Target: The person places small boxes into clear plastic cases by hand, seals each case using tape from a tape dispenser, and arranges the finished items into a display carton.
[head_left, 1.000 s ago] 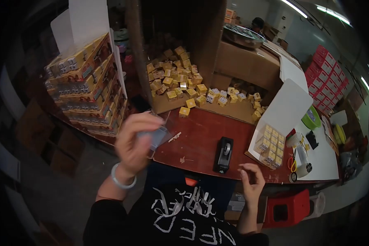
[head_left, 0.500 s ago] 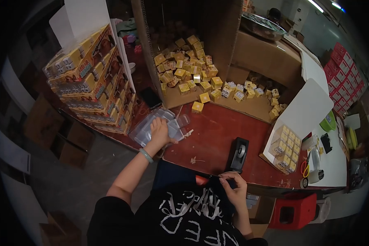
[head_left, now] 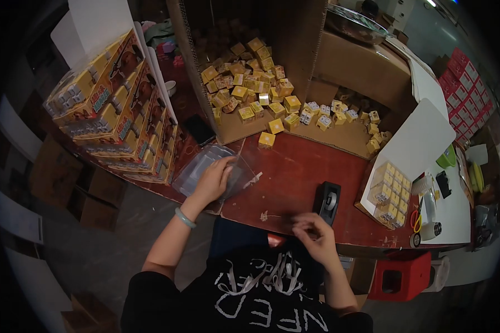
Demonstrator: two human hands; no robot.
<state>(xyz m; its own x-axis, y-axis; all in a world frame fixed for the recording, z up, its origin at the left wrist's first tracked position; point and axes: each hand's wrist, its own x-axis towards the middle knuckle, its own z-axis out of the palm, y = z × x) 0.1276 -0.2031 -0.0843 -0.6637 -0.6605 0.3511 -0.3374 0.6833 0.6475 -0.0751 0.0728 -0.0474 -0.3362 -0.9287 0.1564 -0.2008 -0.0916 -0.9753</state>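
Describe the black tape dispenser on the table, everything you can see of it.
The tape dispenser is a long, narrow black body, seemingly hard plastic, with a roll showing a paler round part sitting in it. It stands on the red-brown table near the person's edge, its length running roughly away from them. The right hand, blurred, overlaps its near end in the view; whether they touch cannot be told. Any cutting teeth or loose tape end are too indistinct to make out.

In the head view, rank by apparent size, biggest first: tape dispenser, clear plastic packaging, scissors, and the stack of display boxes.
1. Stack of display boxes
2. Clear plastic packaging
3. Tape dispenser
4. Scissors
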